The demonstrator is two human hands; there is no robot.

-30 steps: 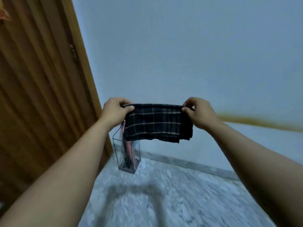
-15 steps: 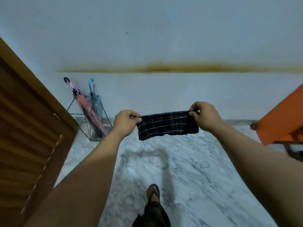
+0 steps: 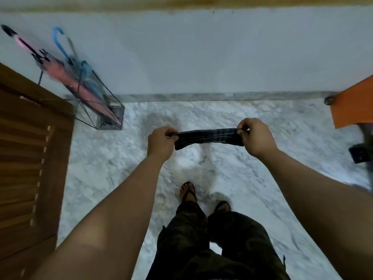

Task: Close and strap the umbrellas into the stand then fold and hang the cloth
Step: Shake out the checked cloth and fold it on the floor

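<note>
A: Okay, dark plaid folded cloth (image 3: 209, 137) stretched flat between both hands, held in the air over the floor, in front of the feet.
B: Grips?
A: Left hand (image 3: 160, 142) pinching the left end, fingers curled round it. Right hand (image 3: 256, 136) pinching the right end, same curl. Both closed on fabric.
B: Handling?
A: Looks light, soft, limp; sags slightly in the middle. Not fragile, not slippery by the look of it. Best taken at the two short ends or top corners, kept taut so the fold holds.
B: Umbrellas?
A: Closed pink umbrella (image 3: 66, 75) and closed blue umbrella (image 3: 84, 71) leaning inside the black wire-frame stand (image 3: 110, 120), by the wall, well left of the cloth. Straps too blurred to tell.
B: Room?
A: White-grey marble floor (image 3: 262, 170), pale blue wall (image 3: 191, 53) with grey skirting, brown slatted wooden door (image 3: 26, 158) at left, orange panel (image 3: 353, 106) at right. No hanging spot in view.
</note>
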